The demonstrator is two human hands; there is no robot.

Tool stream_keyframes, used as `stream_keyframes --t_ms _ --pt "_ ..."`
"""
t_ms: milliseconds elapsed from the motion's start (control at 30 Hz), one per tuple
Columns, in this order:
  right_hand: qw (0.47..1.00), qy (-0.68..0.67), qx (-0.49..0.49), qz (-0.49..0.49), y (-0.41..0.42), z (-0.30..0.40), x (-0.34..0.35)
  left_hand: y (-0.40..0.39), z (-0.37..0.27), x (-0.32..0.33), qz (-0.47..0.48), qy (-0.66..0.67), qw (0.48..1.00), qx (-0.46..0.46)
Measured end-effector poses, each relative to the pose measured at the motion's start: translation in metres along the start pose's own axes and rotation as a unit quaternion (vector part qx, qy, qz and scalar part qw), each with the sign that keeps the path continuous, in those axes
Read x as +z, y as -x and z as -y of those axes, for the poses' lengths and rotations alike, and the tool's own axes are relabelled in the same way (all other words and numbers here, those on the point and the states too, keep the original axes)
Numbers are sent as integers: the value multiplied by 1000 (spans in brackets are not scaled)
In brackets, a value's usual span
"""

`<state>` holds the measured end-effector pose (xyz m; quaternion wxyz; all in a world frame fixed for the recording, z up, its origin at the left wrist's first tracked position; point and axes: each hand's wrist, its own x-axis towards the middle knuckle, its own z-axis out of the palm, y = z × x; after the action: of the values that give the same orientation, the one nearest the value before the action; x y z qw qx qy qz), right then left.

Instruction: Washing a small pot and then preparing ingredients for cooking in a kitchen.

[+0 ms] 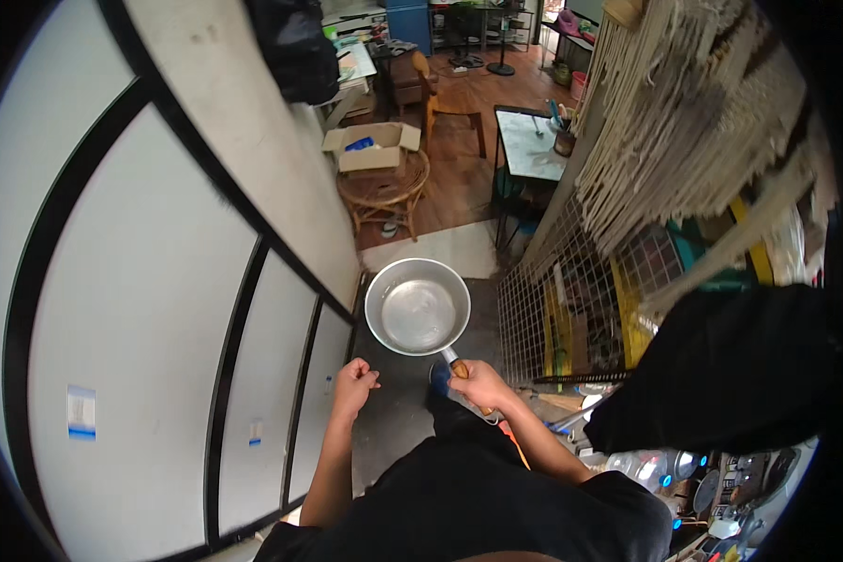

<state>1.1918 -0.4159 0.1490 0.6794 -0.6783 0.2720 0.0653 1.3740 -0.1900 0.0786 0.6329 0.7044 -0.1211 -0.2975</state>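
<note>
My right hand [480, 385] is closed around the wooden handle of a metal saucepan [419, 306]. The pan is held level in front of me, over the dark floor, and its round inside is visible from above. It seems to hold a little clear liquid, though the shine makes this hard to tell. To the left of the handle, my left hand [356, 388] is raised with its fingers curled in, apart from the pan; nothing shows in it.
White panels with black frames [140, 316] line the left. A wire mesh rack [541, 323] and a hanging string mop bundle [660, 140] stand right. Ahead are a rattan table [386, 186] bearing an open cardboard box [372, 158], a wooden chair [453, 105] and a white-topped table [530, 144].
</note>
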Motion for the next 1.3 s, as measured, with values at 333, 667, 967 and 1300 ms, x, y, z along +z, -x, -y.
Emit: stream_keyframes --t_ms 333,667,967,1300 --pt "988 -129 20 -81 -234 99 -169 -292 -95 62 144 14 988 -57" --pt "972 -146 -24 -183 -481 199 -330 -630 -189 108 168 -45 983 -54" --pt "942 -216 -11 -258 -635 311 -471 -919 -320 240 330 -43 942 -43" --pt "932 -136 -13 -335 -797 365 -673 -1145 -381 374 350 -30 935 -39"
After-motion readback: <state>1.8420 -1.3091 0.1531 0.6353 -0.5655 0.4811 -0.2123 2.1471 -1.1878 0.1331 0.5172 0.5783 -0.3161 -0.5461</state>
